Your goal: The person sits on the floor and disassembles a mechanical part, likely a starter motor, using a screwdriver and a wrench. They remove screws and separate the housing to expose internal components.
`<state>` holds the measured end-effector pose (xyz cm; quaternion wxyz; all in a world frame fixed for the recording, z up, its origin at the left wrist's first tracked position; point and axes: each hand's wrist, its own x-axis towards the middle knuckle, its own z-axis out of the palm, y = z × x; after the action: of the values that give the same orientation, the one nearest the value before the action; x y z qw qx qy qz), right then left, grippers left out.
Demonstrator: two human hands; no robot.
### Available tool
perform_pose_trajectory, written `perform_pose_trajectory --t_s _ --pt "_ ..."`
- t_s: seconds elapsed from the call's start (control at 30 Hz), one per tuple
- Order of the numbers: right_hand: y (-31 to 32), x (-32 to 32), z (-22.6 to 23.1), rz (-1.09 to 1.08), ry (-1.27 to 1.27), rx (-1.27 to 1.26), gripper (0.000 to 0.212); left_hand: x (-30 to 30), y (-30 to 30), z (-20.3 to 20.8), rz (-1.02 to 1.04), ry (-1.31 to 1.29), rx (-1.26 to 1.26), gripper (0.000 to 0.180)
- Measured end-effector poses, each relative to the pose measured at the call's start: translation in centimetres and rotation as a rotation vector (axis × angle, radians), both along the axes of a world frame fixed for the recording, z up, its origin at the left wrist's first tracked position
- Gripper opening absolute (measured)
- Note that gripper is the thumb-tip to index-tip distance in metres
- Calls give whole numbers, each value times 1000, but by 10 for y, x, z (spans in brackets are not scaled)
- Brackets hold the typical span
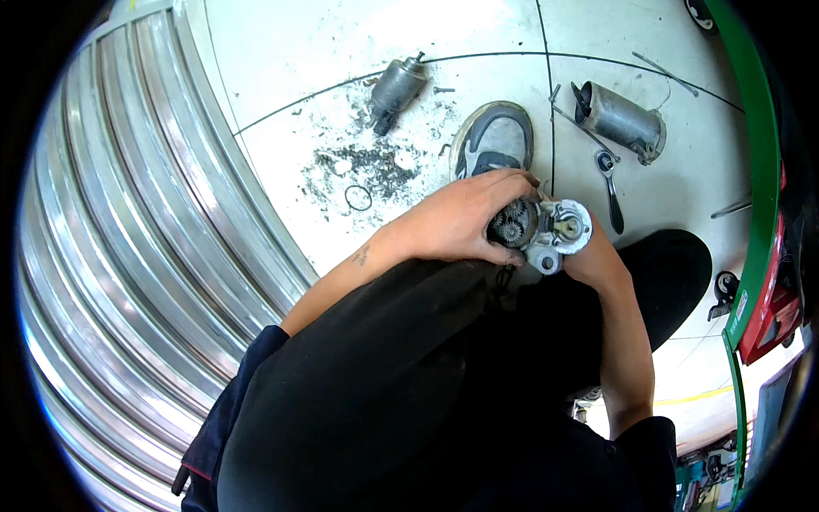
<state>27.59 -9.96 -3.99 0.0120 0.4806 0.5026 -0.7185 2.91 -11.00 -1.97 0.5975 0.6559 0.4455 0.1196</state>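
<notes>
My left hand [465,218] curls its fingers and thumb around a dark round planetary gear set [514,224], whose small toothed gears face up. Right beside it is a silver cast-metal starter motor housing [567,226] with a round open end and a smaller round boss. My right hand [593,260] grips this housing from behind and to the right; its fingers are mostly hidden. The two parts sit against each other above my knees, and I cannot tell whether they are joined.
On the floor lie a grey cylindrical motor part [398,88], dark debris [367,171], a thin black ring [358,198], a hollow metal cylinder [618,119], a ratchet wrench [610,192] and long thin bolts [665,73]. A ribbed metal shutter [153,222] stands left, a green frame [759,171] right.
</notes>
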Motion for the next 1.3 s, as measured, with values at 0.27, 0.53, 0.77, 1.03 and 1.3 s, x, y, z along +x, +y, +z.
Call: perform_pose_trajectory --t_s 0.27,0.53,0.77,1.03,1.3 --pt "10 5 -1 115 -54 110 30 -13 3 30 8 223 -38 83" --pt "8 -2 -6 142 -14 204 30 -18 17 44 -83 240 156 70" --pt "20 -16 -16 243 -55 291 45 -35 14 44 -69 303 115 74" --pt "32 0 -1 138 -231 356 51 -37 11 34 -98 191 91 71" --pt "42 75 34 -342 -463 512 36 -51 20 68 -196 195 321 57"
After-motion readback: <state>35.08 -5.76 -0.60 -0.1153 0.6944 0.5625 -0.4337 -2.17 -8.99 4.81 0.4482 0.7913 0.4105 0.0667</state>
